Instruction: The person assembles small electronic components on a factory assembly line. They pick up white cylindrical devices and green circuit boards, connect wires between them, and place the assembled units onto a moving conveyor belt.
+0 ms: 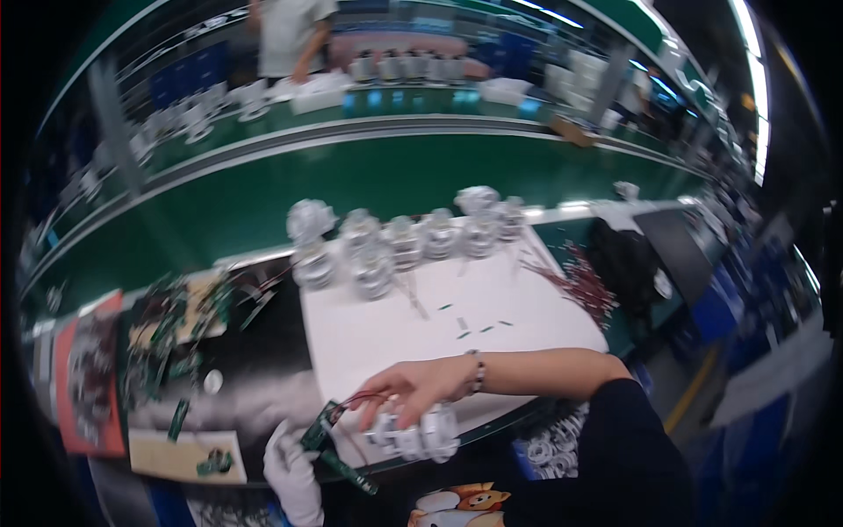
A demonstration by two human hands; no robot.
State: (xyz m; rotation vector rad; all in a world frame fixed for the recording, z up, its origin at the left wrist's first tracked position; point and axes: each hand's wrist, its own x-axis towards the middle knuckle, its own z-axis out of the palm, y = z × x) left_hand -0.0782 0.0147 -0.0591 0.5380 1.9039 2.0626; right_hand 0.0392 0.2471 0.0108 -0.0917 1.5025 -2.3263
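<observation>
I list: left hand (291,464), white-gloved, fingers closed on a green circuit board (320,429); right hand (423,385), bare, curled round a white housing (437,432) beside that board. Red wires (358,397) meet its fingers. Beyond: one white sheet (378,338), further housings (372,270) along its far side; red wire bundle (587,285), right.

We take this for an electronics factory's assembly floor: loose green circuit boards (178,420), a bundle of red wires (590,297) and white cylindrical housings (404,242) are spread over our workbench (562,235), a co-worker (294,39) stands at a second green bench (413,104) lined with similar units (409,68), and strip lights (759,97) run overhead.
</observation>
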